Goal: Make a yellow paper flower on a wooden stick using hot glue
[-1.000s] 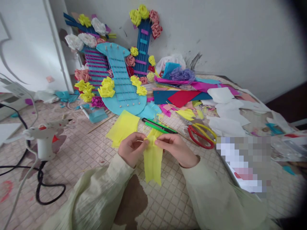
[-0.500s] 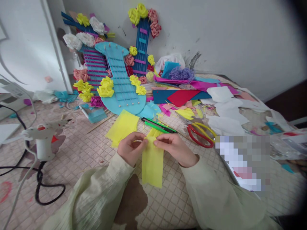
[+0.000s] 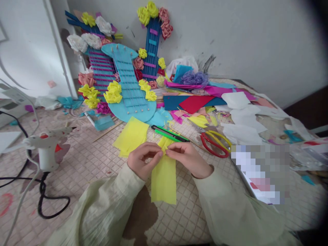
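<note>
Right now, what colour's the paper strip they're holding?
The paper strip is yellow, clearest in head view.

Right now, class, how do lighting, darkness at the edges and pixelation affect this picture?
Head view: soft, diffuse light, no harsh glare on the yellow strip; head view: black shading at the right-hand corners; head view: coarse pixels mask an area beside the scissors.

ahead: green cutter (image 3: 170,134) | right: scissors (image 3: 217,155) | left: passable tabletop (image 3: 92,164), then glue gun (image 3: 47,155)
</note>
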`<state>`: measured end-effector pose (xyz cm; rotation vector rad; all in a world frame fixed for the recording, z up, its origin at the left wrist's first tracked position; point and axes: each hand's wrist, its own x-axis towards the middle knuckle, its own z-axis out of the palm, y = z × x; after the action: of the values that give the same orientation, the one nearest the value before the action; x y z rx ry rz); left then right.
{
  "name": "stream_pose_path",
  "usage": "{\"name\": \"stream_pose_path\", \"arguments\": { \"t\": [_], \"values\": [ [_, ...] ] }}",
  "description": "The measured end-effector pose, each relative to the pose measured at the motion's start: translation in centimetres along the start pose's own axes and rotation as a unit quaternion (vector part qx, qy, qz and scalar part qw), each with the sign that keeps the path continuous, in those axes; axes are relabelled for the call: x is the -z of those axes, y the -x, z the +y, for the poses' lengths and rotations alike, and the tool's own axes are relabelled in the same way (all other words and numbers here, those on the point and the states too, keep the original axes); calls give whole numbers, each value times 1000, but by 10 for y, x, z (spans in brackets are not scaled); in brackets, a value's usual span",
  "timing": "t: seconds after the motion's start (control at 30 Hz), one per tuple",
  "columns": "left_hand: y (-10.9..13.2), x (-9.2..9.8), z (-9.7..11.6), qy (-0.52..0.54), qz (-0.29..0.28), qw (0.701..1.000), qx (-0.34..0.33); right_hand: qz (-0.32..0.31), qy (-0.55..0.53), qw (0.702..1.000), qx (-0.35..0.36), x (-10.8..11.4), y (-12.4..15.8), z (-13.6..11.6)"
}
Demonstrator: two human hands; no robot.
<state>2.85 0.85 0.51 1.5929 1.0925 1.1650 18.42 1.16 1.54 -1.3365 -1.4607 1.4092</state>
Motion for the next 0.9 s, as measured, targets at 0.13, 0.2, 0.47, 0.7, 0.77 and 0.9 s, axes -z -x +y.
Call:
{"name": "stream_pose_path", "arguments": {
  "t": [0.13,0.2,0.47,0.7,0.77,0.9],
  "values": [
    [-3,-2,-6,112,0,984,140,-1,4,1000,4,1,0,0],
    [-4,-1,-9,137,-31,974,179,0,5,1000,7,1,-1,0],
    [-3,-2,-11,162,-18,969,185,0,21,1000,15,3,-1,0],
    [-4,1,-12,132,-47,973,186,-19,5,1000,24,1,0,0],
    [-4,1,-11,124,-59,973,184,-19,7,999,32,0,0,1],
    [-4,0,-7,118,-75,972,188,-12,8,999,41,-2,-1,4]
  ]
}}
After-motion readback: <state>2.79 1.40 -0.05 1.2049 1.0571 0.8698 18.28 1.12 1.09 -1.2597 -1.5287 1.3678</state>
